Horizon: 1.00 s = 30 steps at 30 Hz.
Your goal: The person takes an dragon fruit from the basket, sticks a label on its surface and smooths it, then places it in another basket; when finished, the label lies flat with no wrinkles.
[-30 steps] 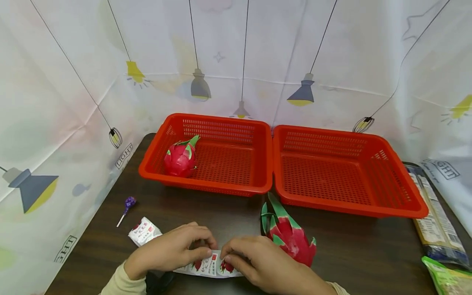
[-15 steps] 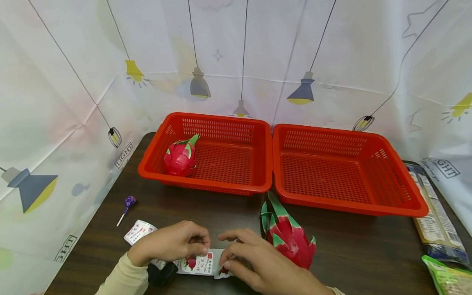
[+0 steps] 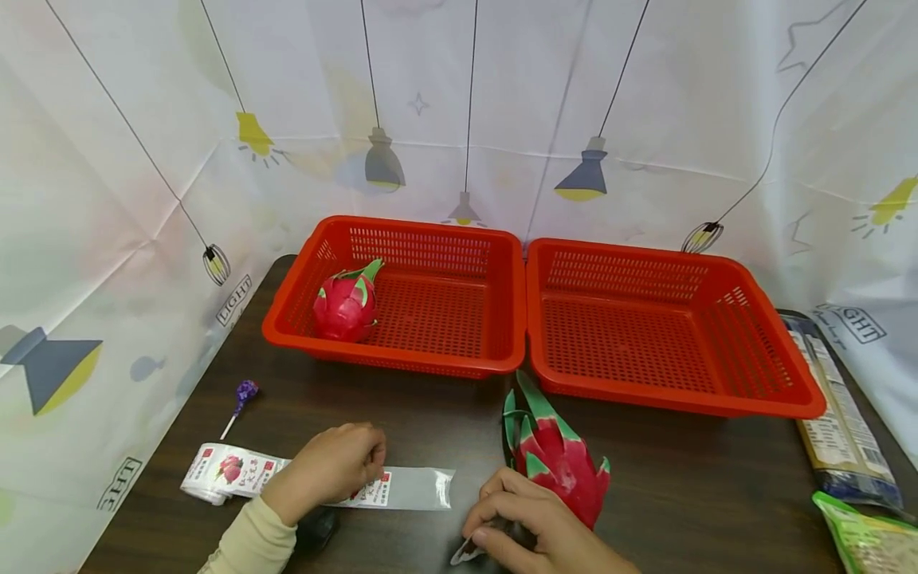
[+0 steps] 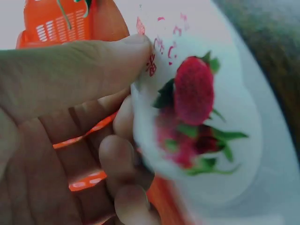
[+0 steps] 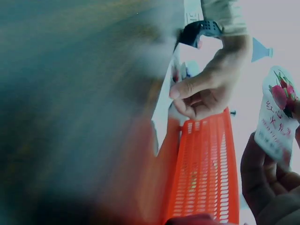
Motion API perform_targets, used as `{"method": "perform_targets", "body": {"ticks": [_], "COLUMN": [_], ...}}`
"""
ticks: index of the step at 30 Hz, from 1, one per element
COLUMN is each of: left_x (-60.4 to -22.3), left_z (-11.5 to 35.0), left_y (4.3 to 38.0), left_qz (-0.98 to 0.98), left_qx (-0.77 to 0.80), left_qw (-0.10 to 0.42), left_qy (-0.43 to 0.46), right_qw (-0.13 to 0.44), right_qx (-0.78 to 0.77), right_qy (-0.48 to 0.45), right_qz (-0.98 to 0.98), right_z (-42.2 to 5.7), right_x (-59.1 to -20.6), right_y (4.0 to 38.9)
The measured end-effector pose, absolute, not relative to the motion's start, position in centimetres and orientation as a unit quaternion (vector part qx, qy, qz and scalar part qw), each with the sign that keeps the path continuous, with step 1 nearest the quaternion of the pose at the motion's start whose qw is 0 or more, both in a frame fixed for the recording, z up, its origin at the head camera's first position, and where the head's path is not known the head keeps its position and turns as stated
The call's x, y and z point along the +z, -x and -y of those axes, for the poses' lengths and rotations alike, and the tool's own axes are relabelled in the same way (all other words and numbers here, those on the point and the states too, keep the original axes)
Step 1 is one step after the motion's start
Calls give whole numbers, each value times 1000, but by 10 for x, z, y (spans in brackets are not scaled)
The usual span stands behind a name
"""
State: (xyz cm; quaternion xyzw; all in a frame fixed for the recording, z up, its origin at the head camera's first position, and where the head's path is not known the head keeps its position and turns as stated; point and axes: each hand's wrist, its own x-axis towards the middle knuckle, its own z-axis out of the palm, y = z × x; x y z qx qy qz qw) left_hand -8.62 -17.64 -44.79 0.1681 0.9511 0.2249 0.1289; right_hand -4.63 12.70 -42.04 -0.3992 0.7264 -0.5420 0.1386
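My left hand (image 3: 326,470) pinches a strip of printed dragon fruit labels between thumb and fingers. The strip (image 3: 423,488) ends in bare shiny backing to the right, and its rolled part (image 3: 215,476) lies at the left. Close up in the left wrist view, the thumb presses a label (image 4: 220,159) with a dragon fruit picture. My right hand (image 3: 534,522) pinches a single peeled label (image 5: 277,117), its printed face showing in the right wrist view. Just beyond that hand lies a dragon fruit (image 3: 555,470) with green leaf tips.
Two red plastic baskets stand side by side at the back; the left basket (image 3: 423,363) holds another dragon fruit (image 3: 346,307), the right one (image 3: 674,399) is beside it. A purple lollipop (image 3: 246,392) lies at left. Several packets, including a green-edged bag (image 3: 871,534), line the right edge.
The right hand has pulled a label off the strip and moved right and down with it. The left hand has drawn the strip leftward, and bare backing now shows at its end.
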Motion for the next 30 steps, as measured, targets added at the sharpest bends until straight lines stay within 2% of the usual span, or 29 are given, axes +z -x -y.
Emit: {"method": "perform_targets", "body": {"ticks": [5, 7, 11, 13, 16, 19, 23, 25, 30], "left_x": [-445, -440, -421, -409, -393, -383, -381, -381, -387], "left_z": [166, 159, 139, 126, 103, 82, 62, 53, 32], "left_y": [86, 84, 80, 76, 72, 68, 68, 69, 73], "left_qz": [-969, -973, -965, -942, -876, -821, -817, -824, -839], "left_qx": [165, 144, 143, 215, 354, 426, 427, 424, 421], "left_qw": [77, 52, -11, -1, 51, 77, 37, 21, 17], "left_qy": [-168, -175, -219, -257, -323, -372, -387, -376, -345], "right_qw": [171, 166, 102, 56, -15, -57, -66, -53, -39], "right_qx": [-560, -563, -570, -579, -590, -608, -617, -606, -555], "right_qy": [365, 363, 365, 346, 296, 251, 199, 155, 44], "right_qz": [-724, -724, -729, -736, -751, -751, -759, -778, -830], "right_z": [-139, -143, -150, -153, -155, -158, -165, -169, -181], "right_x": [-424, -425, -424, -421, -417, -414, -415, -416, -416], "right_y": [40, 36, 30, 27, 22, 19, 16, 13, 7]}}
